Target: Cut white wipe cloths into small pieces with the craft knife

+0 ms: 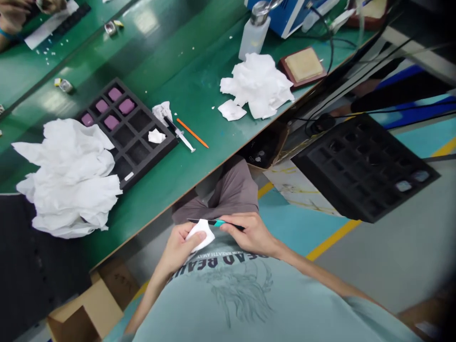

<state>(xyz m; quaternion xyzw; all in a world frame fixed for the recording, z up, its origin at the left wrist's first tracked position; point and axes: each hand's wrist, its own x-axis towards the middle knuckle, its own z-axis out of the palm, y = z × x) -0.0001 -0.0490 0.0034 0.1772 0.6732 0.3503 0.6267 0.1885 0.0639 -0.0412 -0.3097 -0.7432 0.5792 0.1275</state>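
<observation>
Close in front of my shirt, my left hand (pixel 181 243) pinches a folded white wipe (pixel 202 236), thumb pressed on top. Whether something lies inside the wipe is hidden. My right hand (pixel 252 232) is closed around a slim black tool with a teal section (pixel 218 223). The tool's thin dark end lies across the wipe's upper edge, pointing to my left hand; I cannot tell its exact kind. Both hands are over my lap, off the bench's edge.
On the green bench (pixel 203 85) are a black compartment tray (pixel 156 151) with purple pieces (pixel 126 106), heaps of white wipes (pixel 71 175), a syringe (pixel 183 137), an orange stick (pixel 192 133) and a pump bottle (pixel 254 33). Another black tray (pixel 366 166) stands right. Another person's hand (pixel 12 21) is top left.
</observation>
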